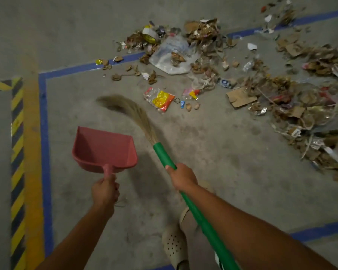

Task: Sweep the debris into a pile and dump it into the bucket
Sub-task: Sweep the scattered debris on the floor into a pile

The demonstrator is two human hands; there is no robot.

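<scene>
My left hand (105, 190) grips the handle of a pink dustpan (103, 149), held above the concrete floor at lower left with its mouth facing away from me. My right hand (182, 177) grips the green handle of a grass broom (162, 152). Its tan bristles (125, 107) curve up and to the left, blurred, just left of an orange and yellow wrapper (161, 100). Debris (293, 106) of cardboard scraps, dry leaves, wrappers and a clear plastic bag (172, 55) spreads across the upper middle and right of the floor. No bucket is in view.
Blue floor tape (44, 133) outlines the area at left, top and bottom right. A yellow band and a yellow-black hazard stripe (17, 152) run down the far left. My feet in beige perforated clogs (174, 244) stand at the bottom centre.
</scene>
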